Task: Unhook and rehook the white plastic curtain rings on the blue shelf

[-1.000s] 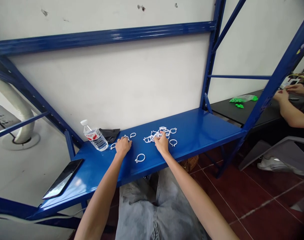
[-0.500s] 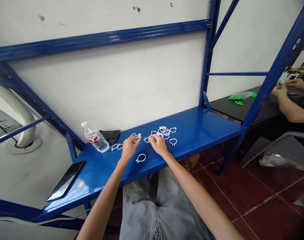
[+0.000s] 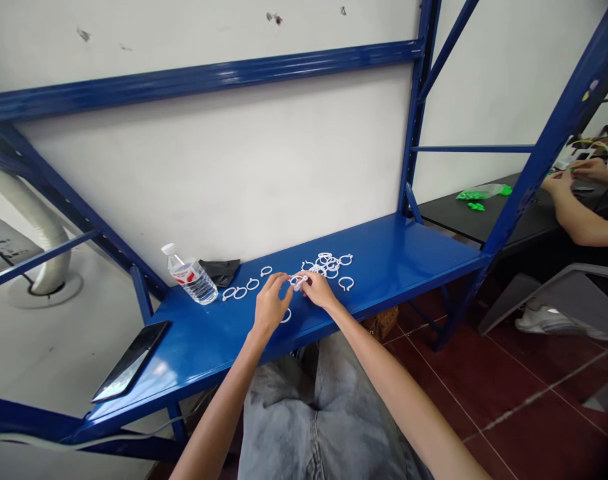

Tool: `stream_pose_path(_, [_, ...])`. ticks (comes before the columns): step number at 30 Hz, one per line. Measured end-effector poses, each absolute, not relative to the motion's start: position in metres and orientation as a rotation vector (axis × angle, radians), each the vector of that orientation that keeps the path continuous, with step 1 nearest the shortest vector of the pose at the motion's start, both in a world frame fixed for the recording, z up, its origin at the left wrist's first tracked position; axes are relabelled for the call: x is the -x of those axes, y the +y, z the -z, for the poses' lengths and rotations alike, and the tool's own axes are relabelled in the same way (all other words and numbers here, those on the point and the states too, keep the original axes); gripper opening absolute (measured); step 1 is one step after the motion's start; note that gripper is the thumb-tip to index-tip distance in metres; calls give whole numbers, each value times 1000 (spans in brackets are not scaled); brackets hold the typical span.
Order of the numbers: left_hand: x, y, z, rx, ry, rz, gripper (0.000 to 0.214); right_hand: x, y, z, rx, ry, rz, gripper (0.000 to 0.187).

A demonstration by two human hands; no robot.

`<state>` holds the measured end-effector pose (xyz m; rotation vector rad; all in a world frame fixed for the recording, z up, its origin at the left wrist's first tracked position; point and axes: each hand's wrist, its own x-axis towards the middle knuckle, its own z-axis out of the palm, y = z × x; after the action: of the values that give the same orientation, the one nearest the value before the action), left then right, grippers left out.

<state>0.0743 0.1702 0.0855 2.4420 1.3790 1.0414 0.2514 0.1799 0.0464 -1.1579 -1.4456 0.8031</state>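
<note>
Both my hands are raised just above the blue steel shelf (image 3: pixel 384 267). My left hand (image 3: pixel 271 307) and my right hand (image 3: pixel 319 290) meet at their fingertips on a small white plastic ring (image 3: pixel 298 282), pinching it between them. Just past my right fingers lies a tangled heap of white plastic rings (image 3: pixel 327 265), with one loose ring (image 3: pixel 347 284) to its right. Another ring (image 3: pixel 286 316) is partly hidden by my left hand. A short row of loose rings (image 3: pixel 241 293) lies to the left.
A water bottle (image 3: pixel 191 281) and a black cloth (image 3: pixel 220 271) stand at the shelf's back left. A dark tablet (image 3: pixel 130 361) lies at the left end. To the right, a co-worker's hands (image 3: pixel 569 179) work at a black table (image 3: pixel 484 213) with green pieces (image 3: pixel 477 195).
My left hand has moved right and now meets my right hand, with the small white ring between them. The ring near the shelf's front is now partly covered by my left hand.
</note>
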Motion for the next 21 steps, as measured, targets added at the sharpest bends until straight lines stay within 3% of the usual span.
stream_pose_path(3, [-82, 174, -91, -2406, 1411, -900, 41, -250, 179, -44, 1141, -1532, -682, 47])
stream_pose_path(7, [-93, 177, -94, -2462, 1454, -713, 29, -251, 179, -42, 1106, -1587, -520, 50])
stream_pose_path(10, [-96, 176, -92, -2413, 1441, -800, 25, -252, 181, -41, 1130, -1518, -542, 47])
stream_pose_path(15, [-95, 173, -90, -2233, 1237, -910, 22, -253, 181, -44, 1287, -1576, -522, 21])
stream_pose_path(18, [-94, 171, -92, -2206, 1246, -899, 16, -251, 177, -48, 1329, -1648, -466, 21])
stream_pose_path(21, [-95, 172, -94, -2178, 1171, -919, 27, -249, 174, -51, 1294, -1671, -502, 28])
